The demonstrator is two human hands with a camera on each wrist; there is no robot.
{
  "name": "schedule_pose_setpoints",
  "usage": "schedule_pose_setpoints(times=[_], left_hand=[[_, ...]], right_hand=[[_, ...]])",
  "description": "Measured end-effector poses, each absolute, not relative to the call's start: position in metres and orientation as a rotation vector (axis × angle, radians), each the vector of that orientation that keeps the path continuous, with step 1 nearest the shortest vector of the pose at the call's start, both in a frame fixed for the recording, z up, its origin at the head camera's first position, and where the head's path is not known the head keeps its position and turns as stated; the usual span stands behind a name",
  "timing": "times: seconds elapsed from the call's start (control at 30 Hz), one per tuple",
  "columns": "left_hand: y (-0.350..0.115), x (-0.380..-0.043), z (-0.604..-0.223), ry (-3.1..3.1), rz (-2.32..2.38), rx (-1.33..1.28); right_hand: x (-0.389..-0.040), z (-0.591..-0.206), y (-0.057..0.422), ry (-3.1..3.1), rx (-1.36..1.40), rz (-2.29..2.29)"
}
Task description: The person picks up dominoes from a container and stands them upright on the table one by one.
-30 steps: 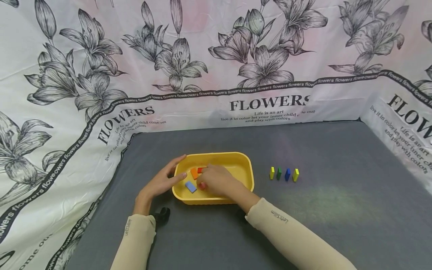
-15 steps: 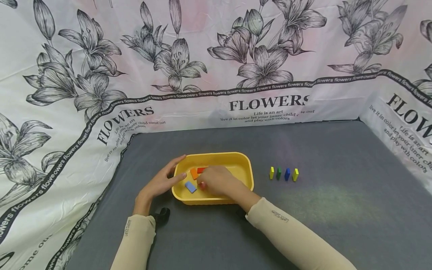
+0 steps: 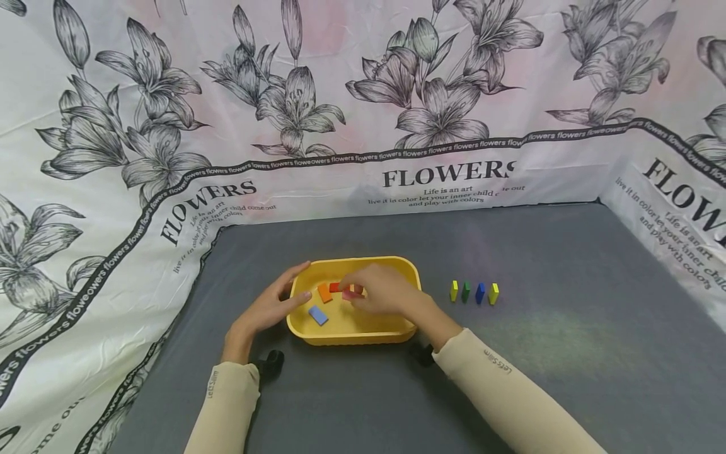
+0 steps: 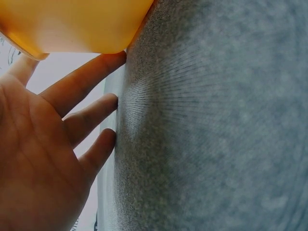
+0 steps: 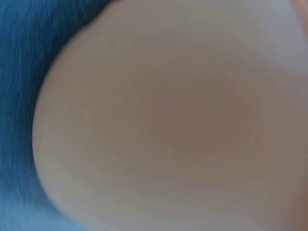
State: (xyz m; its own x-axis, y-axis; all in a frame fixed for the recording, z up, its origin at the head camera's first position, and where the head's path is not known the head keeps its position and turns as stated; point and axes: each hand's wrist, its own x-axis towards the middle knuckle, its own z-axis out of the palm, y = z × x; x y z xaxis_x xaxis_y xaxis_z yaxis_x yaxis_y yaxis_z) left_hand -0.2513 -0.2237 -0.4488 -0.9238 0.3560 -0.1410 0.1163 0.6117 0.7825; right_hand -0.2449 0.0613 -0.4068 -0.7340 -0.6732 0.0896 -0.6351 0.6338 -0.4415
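Note:
A yellow plastic box (image 3: 357,337) stands on the grey tabletop. My left hand (image 3: 275,306) rests at its left end, thumb over the rim and index finger along the far corner. In the left wrist view its fingers (image 4: 79,84) are spread and nearly straight, tips at the tabletop beside the box wall. Inside the box my right hand (image 3: 382,290) pinches a small pink block (image 3: 351,294) between thumb and fingers. Left of it lie an orange block (image 3: 324,292), a red block (image 3: 335,287) partly covered by the hand, and a light blue block (image 3: 318,314).
Right of the box several small blocks stand upright in a row: a yellow block (image 3: 454,291), a green block (image 3: 466,292), a blue block (image 3: 480,293) and another yellow block (image 3: 494,294). A flower-printed cloth (image 3: 317,183) borders the tabletop. Blurred skin fills most of the right wrist view.
My right hand has moved up and to the right inside the box with the pink block between its fingers. The left hand stays at the box's left end.

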Motion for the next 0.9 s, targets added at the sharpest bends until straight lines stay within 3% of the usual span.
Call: schedule_pose_setpoints(times=[0.9], left_hand=[[-0.224,-0.253,-0.452,2.569,1.195,0.405]], right_hand=[[-0.231,-0.385,0.202,2.890,-0.664,-1.355]])
